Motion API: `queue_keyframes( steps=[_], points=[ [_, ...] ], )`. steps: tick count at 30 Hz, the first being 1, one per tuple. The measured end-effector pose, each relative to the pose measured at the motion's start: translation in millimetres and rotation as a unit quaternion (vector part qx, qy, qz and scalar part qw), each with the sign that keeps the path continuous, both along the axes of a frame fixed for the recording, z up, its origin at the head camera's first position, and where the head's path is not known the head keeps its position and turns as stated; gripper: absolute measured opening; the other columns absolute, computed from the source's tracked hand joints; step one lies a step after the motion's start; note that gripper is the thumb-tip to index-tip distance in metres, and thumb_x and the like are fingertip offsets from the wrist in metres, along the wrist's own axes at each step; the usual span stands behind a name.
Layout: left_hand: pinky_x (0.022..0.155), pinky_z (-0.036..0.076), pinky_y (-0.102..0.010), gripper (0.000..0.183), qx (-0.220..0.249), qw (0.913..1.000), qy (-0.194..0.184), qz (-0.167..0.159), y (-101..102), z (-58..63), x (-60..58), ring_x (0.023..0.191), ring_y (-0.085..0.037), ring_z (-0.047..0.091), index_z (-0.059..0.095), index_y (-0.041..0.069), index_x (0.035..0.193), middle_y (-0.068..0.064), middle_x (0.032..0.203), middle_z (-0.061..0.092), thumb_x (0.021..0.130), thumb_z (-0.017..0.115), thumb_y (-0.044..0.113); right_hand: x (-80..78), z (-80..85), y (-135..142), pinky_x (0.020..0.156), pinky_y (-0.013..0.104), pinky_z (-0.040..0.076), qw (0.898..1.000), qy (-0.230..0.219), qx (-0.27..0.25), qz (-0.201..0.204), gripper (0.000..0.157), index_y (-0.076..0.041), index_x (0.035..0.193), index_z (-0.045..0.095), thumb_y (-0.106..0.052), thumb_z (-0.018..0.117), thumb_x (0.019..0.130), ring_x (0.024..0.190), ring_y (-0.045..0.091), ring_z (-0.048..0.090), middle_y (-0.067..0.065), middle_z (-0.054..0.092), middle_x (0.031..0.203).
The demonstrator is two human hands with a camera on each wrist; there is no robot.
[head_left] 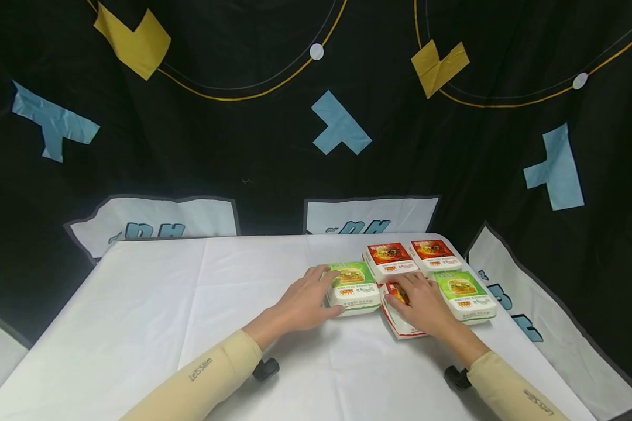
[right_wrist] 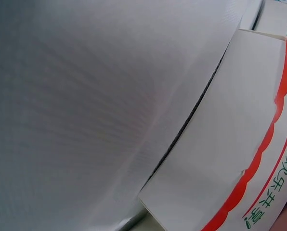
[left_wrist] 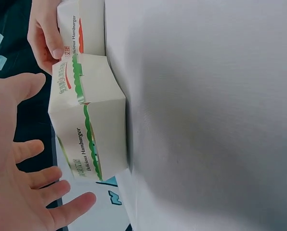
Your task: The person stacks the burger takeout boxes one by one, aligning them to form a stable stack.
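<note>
My left hand [head_left: 308,295] is at the left side of a green-topped hamburger box [head_left: 354,292]. In the left wrist view its fingers are spread beside that box, with no visible grip. My right hand [head_left: 423,304] reaches over a red-trimmed hamburger box [head_left: 400,328], thumb toward the near side and fingers toward the far side. It holds this box, which sits slightly askew and is partly hidden by the hand. The right wrist view shows the box's white side [right_wrist: 206,134] close up, with most of the hand out of frame.
Two red-topped boxes [head_left: 391,257] [head_left: 433,252] stand behind, and another green-topped box [head_left: 464,292] is at the right, near the table's right edge. All rest on a white-covered table [head_left: 153,316]. A black curtain [head_left: 232,152] hangs behind.
</note>
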State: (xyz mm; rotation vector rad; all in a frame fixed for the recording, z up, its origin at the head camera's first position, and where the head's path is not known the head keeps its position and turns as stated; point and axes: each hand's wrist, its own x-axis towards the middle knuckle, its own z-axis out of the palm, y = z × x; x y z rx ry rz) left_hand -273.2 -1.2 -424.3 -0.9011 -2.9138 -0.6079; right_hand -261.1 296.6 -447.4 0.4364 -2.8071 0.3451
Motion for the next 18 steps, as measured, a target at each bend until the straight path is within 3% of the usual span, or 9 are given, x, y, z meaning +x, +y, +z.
queue_keyframes(
  steps=[18],
  points=[
    [0.113, 0.037, -0.055, 0.096, 0.020, 0.9987, -0.040, 0.023, 20.2, -14.0, -20.0, 0.149, -0.031, 0.026, 0.031, 0.020, 0.158, -0.012, 0.166, 0.020, 0.083, 0.068, 0.065, 2.7, 1.6, -3.2, 0.102, 0.063, 0.035, 1.000, -0.002, 0.001, -0.006, 0.046, -0.026, 0.134, 0.060, -0.049, 0.065, 0.094, 0.134, 0.034, 0.048, 0.008, 0.059, 0.139]
  ],
)
